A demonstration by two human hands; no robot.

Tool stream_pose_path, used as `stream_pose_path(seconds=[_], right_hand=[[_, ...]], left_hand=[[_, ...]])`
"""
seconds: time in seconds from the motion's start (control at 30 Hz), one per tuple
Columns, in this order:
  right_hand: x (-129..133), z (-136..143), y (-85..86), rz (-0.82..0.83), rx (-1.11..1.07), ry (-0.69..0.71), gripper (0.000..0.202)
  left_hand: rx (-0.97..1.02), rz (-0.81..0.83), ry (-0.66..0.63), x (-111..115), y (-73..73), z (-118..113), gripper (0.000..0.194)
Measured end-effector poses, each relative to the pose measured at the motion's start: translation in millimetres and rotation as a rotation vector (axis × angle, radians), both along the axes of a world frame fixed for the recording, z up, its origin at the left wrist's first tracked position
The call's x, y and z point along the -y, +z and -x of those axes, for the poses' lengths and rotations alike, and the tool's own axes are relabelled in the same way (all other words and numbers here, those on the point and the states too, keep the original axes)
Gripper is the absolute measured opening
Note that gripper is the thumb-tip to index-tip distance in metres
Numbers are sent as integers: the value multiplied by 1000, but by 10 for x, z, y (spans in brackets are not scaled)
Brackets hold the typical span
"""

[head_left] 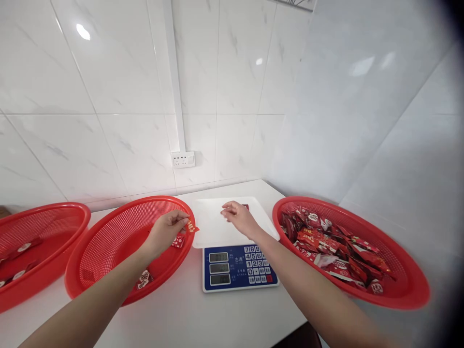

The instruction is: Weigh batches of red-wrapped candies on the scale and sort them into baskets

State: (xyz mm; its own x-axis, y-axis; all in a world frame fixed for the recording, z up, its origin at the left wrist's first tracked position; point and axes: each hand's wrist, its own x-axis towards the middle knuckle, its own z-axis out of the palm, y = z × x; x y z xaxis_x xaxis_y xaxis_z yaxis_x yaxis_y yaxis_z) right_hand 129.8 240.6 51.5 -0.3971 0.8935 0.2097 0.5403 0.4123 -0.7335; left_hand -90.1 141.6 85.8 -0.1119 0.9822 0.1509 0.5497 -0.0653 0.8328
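My left hand (168,231) pinches a small red packet with gold writing (191,225) over the right rim of the middle red basket (108,227). In that basket lie a few more packets, among them a dark red packet with a white label (144,279). My right hand (239,217) is above the white pan (208,222) of a digital scale (237,263), its fingers loosely bent and apart with nothing visible in them. Behind it, a dark red packet (247,206) on the pan is mostly hidden.
To the right stands a red basket (406,287) with a heap of red snack packets (326,241). Another red basket (72,212) at far left holds a few packets. All stand on a white table (174,314) against a tiled wall with a socket (183,159).
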Motion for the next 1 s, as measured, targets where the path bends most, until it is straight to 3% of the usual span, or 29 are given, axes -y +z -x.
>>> stream_pose_path(seconds=[0.1,0.2,0.4,0.5,0.6,0.7,0.77,0.87,1.0], right_hand=[[-298,-179,-79,-111,169,-111,29],[-472,-303,-161,-113,259,-113,36],[-493,-314,-225,-92,330,-102,26],[-308,-174,-110,-80,284,-31,24],[57,64,77,-97,72,173,30],[465,296,243,-230,-73,382,27],[663,377,301,-316,-62,384,30],[813,335,309,-369,-34,357,35],[890,12,247,-337,-50,286,39]], left_hand=[[-150,-4,103,50,1,250,24],[-265,-9,151,129,-13,403,25],[-365,40,38,299,-76,327,31],[-275,95,-16,321,-57,172,35],[-73,132,-90,307,10,-36,45],[185,144,-177,301,93,-255,48],[276,135,-186,312,126,-356,41],[189,96,-122,341,120,-357,34],[-178,75,59,379,69,-52,33]])
